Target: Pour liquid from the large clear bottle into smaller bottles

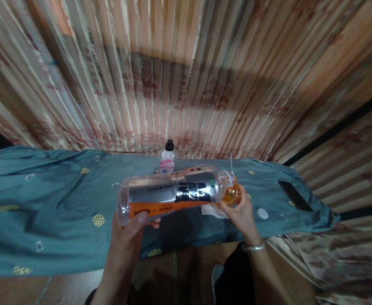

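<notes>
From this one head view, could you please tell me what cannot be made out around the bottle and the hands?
- Big bottle: label print blurred and too small to read; whether its mouth is capped is unclear.
- Orange thing at the bottle's mouth: partly hidden by the right hand; cannot tell what it is.
- Left hand: fingers hidden behind the bottle.
- Small bottle: label too small to read.
- Dark flat thing on the cloth: too dim to identify.
</notes>
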A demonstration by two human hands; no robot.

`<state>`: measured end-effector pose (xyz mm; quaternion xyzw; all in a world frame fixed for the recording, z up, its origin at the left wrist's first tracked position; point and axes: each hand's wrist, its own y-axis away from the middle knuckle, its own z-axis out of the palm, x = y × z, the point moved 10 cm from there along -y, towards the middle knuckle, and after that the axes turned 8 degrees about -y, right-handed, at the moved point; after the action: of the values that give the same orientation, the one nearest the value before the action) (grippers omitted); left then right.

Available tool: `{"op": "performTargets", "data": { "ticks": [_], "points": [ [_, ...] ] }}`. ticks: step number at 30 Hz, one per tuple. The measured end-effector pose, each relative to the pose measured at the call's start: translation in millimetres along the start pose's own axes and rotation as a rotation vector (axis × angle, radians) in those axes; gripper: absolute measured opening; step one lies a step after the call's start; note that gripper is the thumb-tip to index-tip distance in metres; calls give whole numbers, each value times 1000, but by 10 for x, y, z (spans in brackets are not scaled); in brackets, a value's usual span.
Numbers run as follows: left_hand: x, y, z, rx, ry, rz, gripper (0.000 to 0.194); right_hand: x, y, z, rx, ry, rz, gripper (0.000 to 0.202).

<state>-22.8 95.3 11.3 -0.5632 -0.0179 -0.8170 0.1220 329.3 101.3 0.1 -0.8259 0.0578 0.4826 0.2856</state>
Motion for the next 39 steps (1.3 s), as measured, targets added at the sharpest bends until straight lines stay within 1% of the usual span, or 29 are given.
{"op": "performTargets", "data": {
  "ticks": [6,15,19,24,28,33,39],
  "points": [
    [-16,2,-3,-2,-19,-1,40,-4,-4,-5,4,-1,-29,72],
    [-17,-3,-2,-1,-16,-5,38,51,7,1,10,9,-19,74],
    [0,6,-9,6,-16,2,40,35,7,5,5,8,-24,73],
    [5,2,11,-13,1,3,43,11,1,15,-12,-3,-7,73],
    [8,-10,21,-19,12,12,44,11,0,-3,1,-1,11,75],
    [0,0,-10,15,-11,2,40,13,1,15,-22,-38,35,75],
    [-16,2,3,-15,-43,1,31,-14,-5,7,-7,-26,17,74]
  ]
}}
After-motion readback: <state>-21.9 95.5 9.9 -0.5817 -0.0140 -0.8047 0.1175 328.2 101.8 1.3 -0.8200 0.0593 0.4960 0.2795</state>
